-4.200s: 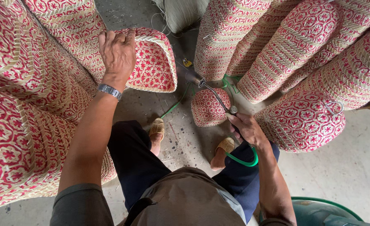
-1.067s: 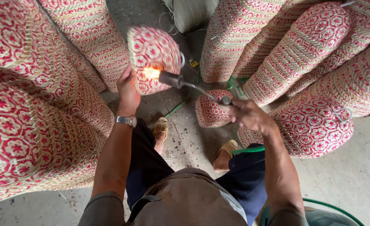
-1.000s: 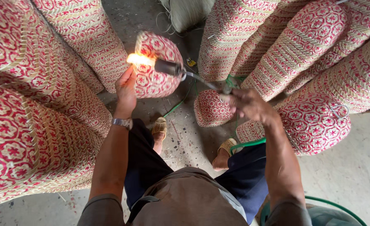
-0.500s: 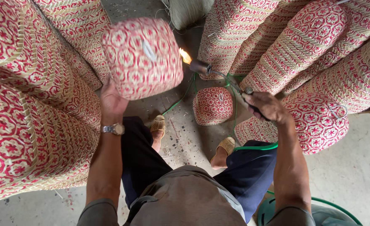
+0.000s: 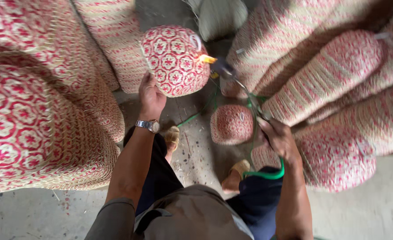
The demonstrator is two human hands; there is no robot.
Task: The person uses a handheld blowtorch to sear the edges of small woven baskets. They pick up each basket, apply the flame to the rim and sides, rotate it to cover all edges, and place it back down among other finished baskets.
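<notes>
- The left hand (image 5: 151, 94) is propping up a round red-and-cream woven basket (image 5: 175, 60) from below, fingers closed on its near edge, holding it above the floor between the piles.
- The right hand (image 5: 278, 138) is gripping the handle of a gas torch (image 5: 238, 84), fingers wrapped around it; the small flame (image 5: 206, 58) at the tip is licking the basket's right side.
- A green hose (image 5: 267, 173) is running from the torch, looping past the right wrist.
- What could go wrong, as a guess: with the flame lingering on one spot, the woven fibre could scorch or catch; the stacked baskets (image 5: 329, 75) on the right are sitting near the flame and could singe too, and the hose could snag on the knee.
- A smaller basket (image 5: 232, 124) is lying on the concrete floor (image 5: 196, 151) just beyond the sandalled feet.
- No packages, labels or signs are showing; a small pale tab on the held basket's far side is too blurred to make out.
</notes>
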